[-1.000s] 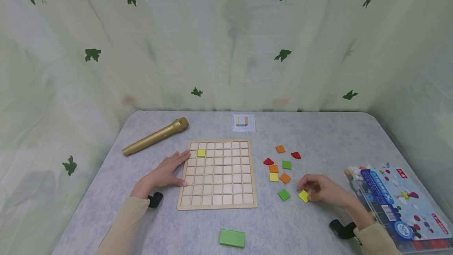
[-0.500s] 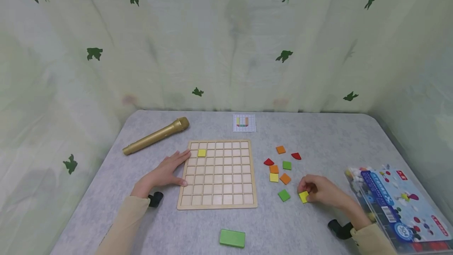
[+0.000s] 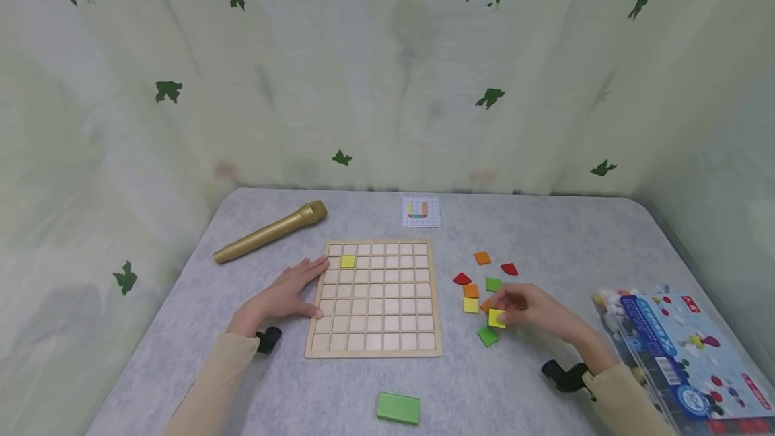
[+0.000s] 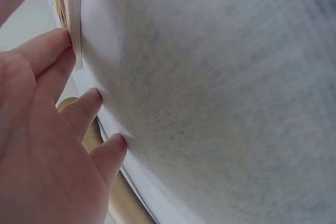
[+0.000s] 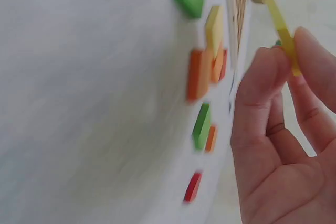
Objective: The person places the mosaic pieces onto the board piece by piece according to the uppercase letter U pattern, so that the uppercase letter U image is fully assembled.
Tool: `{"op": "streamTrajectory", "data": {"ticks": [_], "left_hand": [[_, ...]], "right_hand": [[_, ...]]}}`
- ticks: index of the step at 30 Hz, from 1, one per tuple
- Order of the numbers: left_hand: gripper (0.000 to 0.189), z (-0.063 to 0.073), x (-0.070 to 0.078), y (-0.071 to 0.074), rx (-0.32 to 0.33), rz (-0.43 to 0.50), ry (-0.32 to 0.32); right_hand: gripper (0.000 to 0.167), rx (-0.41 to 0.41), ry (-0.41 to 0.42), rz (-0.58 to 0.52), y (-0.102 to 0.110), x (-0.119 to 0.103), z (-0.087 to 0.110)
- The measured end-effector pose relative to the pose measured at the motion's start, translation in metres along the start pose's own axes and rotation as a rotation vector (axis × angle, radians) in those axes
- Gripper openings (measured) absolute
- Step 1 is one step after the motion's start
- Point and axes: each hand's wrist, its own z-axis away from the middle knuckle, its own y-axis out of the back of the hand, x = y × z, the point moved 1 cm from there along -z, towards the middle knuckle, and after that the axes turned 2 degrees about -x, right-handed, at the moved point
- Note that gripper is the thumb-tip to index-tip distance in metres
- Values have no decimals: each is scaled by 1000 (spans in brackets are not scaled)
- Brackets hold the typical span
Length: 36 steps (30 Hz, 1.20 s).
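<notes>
Grey felt-like cloth covers the worktop (image 3: 545, 234), which has rounded far corners and is closed in on three sides by pale green curtains (image 3: 387, 73) printed with dark leaves. On it lie one wooden grid board (image 3: 375, 301), one gold microphone (image 3: 269, 232), one small pattern card (image 3: 420, 211), one green block (image 3: 398, 408) at the near edge and one clear plastic box (image 3: 684, 355) with a blue printed label at the right; its writing is too small to read. Loose tiles beside the board: two red, three orange, two green and one yellow (image 3: 470, 305). One more yellow tile (image 3: 348, 261) sits in the board's second row, second cell from the left. The left hand (image 3: 284, 296) lies flat, fingers straight, against the board's left edge. The right hand (image 3: 533, 308) pinches a yellow square tile (image 3: 496, 318) between thumb and fingers, lifted just above the loose tiles, near a green one (image 3: 488, 336)
</notes>
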Motion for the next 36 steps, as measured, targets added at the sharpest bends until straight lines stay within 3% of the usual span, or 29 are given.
{"op": "streamTrajectory", "data": {"ticks": [17, 28, 36], "left_hand": [[100, -2, -1, 0, 6, -9, -20], [100, -2, -2, -1, 8, -12, -27], [100, -2, -4, 0, 4, -13, -21]], "right_hand": [[15, -122, 138, -122, -20, -50, -98], [11, -191, 160, -92, -41, -79, -151], [10, -208, 174, -51, -61, -93, -178]]}}
